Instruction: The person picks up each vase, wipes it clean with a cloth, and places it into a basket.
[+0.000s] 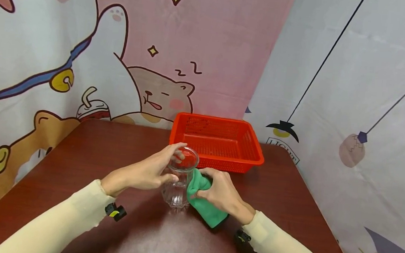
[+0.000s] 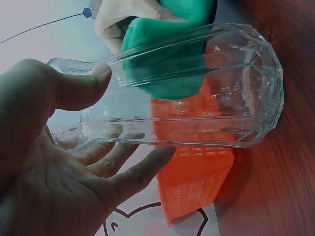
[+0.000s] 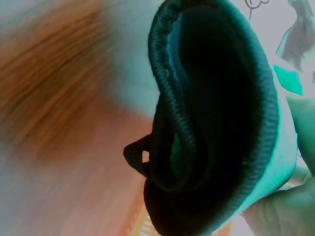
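Note:
A clear glass vase with a flared rim and fluted sides stands upright at the middle of the table. My left hand holds it around the neck; in the left wrist view the thumb lies on one side of the glass vase and the other fingers on the opposite side. My right hand pinches a folded green cloth against the vase's right side. Close up in the right wrist view, the cloth shows a dark stitched edge and a small loop.
Behind the vase sits a red perforated plastic basket, near the table's far edge. The dark reddish-brown table is bordered at the back and right by printed cartoon curtains.

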### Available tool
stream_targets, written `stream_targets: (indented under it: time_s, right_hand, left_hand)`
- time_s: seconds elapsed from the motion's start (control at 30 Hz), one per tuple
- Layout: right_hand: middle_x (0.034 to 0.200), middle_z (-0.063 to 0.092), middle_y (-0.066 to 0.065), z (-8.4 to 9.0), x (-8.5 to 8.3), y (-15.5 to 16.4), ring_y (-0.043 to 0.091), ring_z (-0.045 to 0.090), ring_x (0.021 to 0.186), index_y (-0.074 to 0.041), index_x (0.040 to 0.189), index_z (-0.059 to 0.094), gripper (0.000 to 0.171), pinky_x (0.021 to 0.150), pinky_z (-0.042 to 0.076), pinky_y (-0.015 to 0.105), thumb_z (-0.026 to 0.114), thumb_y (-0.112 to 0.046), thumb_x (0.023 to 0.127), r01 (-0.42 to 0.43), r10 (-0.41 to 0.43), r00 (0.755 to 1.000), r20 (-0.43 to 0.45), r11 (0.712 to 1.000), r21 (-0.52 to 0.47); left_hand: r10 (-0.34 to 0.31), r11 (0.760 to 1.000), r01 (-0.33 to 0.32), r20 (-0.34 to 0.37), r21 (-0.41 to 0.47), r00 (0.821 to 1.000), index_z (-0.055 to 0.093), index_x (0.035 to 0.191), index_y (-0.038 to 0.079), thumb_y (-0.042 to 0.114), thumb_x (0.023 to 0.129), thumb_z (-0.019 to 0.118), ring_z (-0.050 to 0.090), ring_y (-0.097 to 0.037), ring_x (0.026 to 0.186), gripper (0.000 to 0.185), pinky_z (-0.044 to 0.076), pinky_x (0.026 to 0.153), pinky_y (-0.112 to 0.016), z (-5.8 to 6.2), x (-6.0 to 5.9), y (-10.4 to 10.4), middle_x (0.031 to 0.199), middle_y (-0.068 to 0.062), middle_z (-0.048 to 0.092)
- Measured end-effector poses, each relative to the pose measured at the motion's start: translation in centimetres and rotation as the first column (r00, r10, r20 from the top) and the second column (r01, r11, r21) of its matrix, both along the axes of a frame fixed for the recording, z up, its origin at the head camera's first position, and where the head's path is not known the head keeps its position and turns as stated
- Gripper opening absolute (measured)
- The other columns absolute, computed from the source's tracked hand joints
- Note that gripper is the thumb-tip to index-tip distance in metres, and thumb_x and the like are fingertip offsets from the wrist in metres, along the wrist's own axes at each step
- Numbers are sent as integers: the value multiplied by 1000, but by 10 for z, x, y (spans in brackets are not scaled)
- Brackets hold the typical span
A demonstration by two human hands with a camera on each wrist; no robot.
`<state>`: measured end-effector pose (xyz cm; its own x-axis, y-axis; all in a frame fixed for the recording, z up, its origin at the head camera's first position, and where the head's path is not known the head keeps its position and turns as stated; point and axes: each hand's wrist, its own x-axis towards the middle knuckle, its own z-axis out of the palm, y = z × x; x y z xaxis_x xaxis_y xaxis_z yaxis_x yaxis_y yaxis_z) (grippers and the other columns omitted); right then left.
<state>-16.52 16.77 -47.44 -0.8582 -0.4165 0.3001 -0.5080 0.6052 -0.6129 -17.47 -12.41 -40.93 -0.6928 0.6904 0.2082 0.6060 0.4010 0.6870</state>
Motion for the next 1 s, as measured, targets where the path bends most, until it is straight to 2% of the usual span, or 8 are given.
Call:
stream_targets:
  time_s: [0.3,0.47,0.63,0.83,1.0]
  right_hand:
    - [122,88,-3,5,2,-3,6,75,94,-14,137,85,64,84,63,25,111,-29,80,20,-22,999,-41,998,-52]
    - [119,89,-5,7,2,-4,7,76,94,-16,137,84,62,84,64,25,110,-27,82,38,-42,998,-44,995,-92]
    - [120,89,-4,8,3,-5,7,77,93,-17,137,83,60,84,66,25,109,-25,84,22,-27,999,-36,988,-150]
    - [122,89,-6,12,5,-7,7,79,96,-19,134,84,59,85,66,25,110,-24,81,38,-51,997,-63,981,-193]
    - [121,89,-5,15,5,-7,9,80,99,-20,133,85,54,86,66,26,108,-22,84,50,-67,996,-61,969,-241]
  left_hand:
    - [5,1000,-5,29,1,1000,19,182,6,-1,105,82,65,-41,148,100,67,112,-52,-2,1,1,161,-22,56]
    - [8,1000,-8,10,-4,1000,20,182,7,0,105,83,66,-39,147,100,67,111,-46,0,0,1,160,-21,57]
    - [23,1000,-23,-6,-15,1000,21,182,6,2,105,85,68,-41,147,100,67,111,-47,2,1,1,159,-21,60]
    - [47,998,-47,-11,-38,999,22,183,9,4,104,86,69,-32,146,101,66,112,-45,4,3,1,159,-14,63]
    - [43,998,-44,-19,-37,999,22,183,8,4,104,86,69,-33,146,101,66,113,-45,3,2,3,160,-18,64]
